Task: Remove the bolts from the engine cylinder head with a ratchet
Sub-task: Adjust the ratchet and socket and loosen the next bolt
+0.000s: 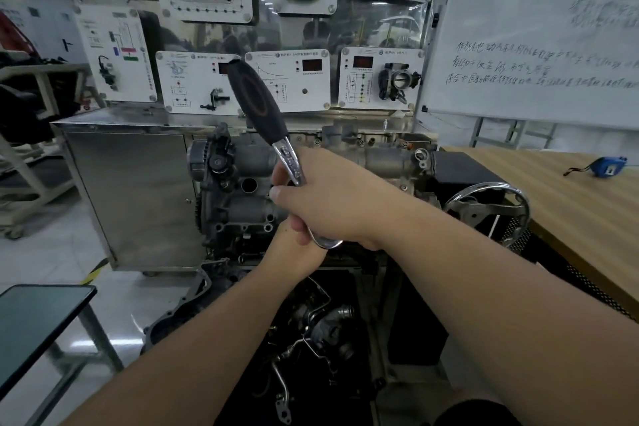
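Observation:
A ratchet [257,100] with a black rubber handle and a chrome shank points up and to the left over the grey engine cylinder head [238,197]. My right hand [332,204] grips the chrome shank near the ratchet's head, whose round chrome end shows below the palm. My left hand [297,249] sits just under the right one at the ratchet head; its fingers are mostly hidden, so I cannot see what they hold. No bolt or socket shows.
A steel cabinet [138,190] stands left of the engine. Display panels [287,83] hang behind it. A wooden table [574,197] with a blue tape measure [608,167] is at right, beside a chrome handwheel [484,207]. Loose engine parts [321,328] lie below.

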`<action>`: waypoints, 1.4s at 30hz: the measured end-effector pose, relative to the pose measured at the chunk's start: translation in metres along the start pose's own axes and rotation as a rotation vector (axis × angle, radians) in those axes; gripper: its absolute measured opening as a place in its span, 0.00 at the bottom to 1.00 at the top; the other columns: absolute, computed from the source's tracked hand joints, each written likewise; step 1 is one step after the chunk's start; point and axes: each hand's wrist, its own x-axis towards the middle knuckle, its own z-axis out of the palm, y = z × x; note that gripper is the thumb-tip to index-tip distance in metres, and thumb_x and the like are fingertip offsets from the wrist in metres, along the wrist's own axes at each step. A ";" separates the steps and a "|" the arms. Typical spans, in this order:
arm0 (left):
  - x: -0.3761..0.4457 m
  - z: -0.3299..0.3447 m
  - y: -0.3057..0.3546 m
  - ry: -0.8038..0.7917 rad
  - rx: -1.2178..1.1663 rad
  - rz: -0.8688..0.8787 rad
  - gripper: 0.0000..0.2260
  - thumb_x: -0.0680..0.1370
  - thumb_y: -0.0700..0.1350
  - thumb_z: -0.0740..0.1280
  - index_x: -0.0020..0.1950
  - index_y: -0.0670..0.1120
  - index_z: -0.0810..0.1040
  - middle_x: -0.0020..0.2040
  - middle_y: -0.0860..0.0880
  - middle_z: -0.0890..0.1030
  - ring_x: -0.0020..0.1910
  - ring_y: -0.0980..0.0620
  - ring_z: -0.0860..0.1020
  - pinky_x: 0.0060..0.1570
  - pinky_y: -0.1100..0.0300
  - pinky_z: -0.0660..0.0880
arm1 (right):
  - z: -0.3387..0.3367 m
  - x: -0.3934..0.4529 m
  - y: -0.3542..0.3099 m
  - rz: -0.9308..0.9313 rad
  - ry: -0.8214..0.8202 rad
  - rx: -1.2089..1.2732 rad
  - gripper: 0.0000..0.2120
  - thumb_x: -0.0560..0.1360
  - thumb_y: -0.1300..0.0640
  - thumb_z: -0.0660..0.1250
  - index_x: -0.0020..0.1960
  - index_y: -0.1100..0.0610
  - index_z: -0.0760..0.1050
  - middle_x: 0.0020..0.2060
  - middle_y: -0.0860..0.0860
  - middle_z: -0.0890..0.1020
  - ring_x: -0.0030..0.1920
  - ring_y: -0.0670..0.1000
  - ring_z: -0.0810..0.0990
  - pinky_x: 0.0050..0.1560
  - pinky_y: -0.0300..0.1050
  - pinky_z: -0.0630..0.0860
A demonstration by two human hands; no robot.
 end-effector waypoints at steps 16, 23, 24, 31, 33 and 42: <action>-0.003 0.000 -0.003 0.026 -0.204 0.078 0.05 0.65 0.47 0.64 0.31 0.56 0.74 0.25 0.60 0.75 0.26 0.66 0.73 0.25 0.73 0.67 | 0.014 -0.016 0.002 0.066 0.193 0.187 0.07 0.81 0.56 0.62 0.48 0.60 0.74 0.27 0.51 0.74 0.28 0.51 0.74 0.45 0.64 0.82; -0.009 -0.002 -0.001 0.072 -0.344 0.148 0.03 0.59 0.51 0.70 0.29 0.57 0.77 0.28 0.59 0.77 0.30 0.65 0.74 0.33 0.69 0.71 | -0.002 -0.023 -0.021 -0.003 0.124 0.189 0.07 0.82 0.57 0.62 0.49 0.61 0.73 0.28 0.53 0.73 0.27 0.51 0.73 0.33 0.50 0.76; -0.010 -0.002 -0.001 0.073 -0.324 0.138 0.04 0.60 0.50 0.72 0.30 0.57 0.77 0.29 0.59 0.78 0.31 0.65 0.75 0.35 0.68 0.72 | -0.005 -0.027 -0.022 -0.014 0.123 0.188 0.06 0.82 0.57 0.62 0.50 0.61 0.74 0.27 0.53 0.73 0.25 0.51 0.72 0.31 0.48 0.75; -0.019 0.003 0.002 0.122 -0.222 0.129 0.17 0.70 0.36 0.79 0.38 0.58 0.80 0.35 0.57 0.83 0.41 0.56 0.83 0.53 0.46 0.82 | -0.018 -0.052 -0.020 0.005 0.144 0.364 0.05 0.82 0.60 0.62 0.51 0.62 0.73 0.24 0.53 0.73 0.21 0.49 0.71 0.21 0.37 0.67; -0.022 0.005 0.005 0.116 -0.188 0.148 0.18 0.70 0.38 0.79 0.35 0.59 0.78 0.34 0.57 0.82 0.39 0.58 0.82 0.50 0.49 0.82 | -0.020 -0.059 -0.018 -0.013 0.172 0.372 0.05 0.82 0.60 0.62 0.49 0.61 0.74 0.23 0.53 0.73 0.22 0.50 0.71 0.21 0.37 0.67; -0.037 0.018 0.011 0.145 -0.162 0.140 0.09 0.73 0.40 0.76 0.43 0.53 0.80 0.42 0.53 0.85 0.43 0.55 0.83 0.46 0.58 0.79 | -0.032 -0.094 -0.005 -0.010 0.253 0.563 0.06 0.81 0.60 0.62 0.46 0.53 0.73 0.25 0.51 0.73 0.22 0.53 0.70 0.23 0.40 0.65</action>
